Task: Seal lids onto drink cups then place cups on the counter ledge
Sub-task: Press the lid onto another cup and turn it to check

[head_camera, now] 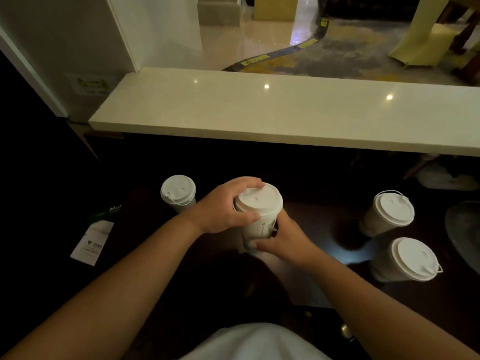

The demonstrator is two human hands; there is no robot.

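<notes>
A white paper cup (257,227) with a white lid (259,198) stands at the centre of the dark lower counter. My left hand (223,206) curls over the lid's left rim, fingers on its far edge and thumb on the near side. My right hand (283,237) wraps the cup's lower body from the right. One lidded cup (178,192) stands to the left. Two more lidded cups (389,211) (411,259) stand to the right. The pale stone ledge (285,110) runs across above, with nothing on it.
A white printed slip (91,242) and a dark packet with green lettering (109,211) lie at the left. A round grey dish (465,227) sits at the right edge, with a crumpled plastic bag (441,178) under the ledge. A white wall panel (65,48) borders the ledge's left end.
</notes>
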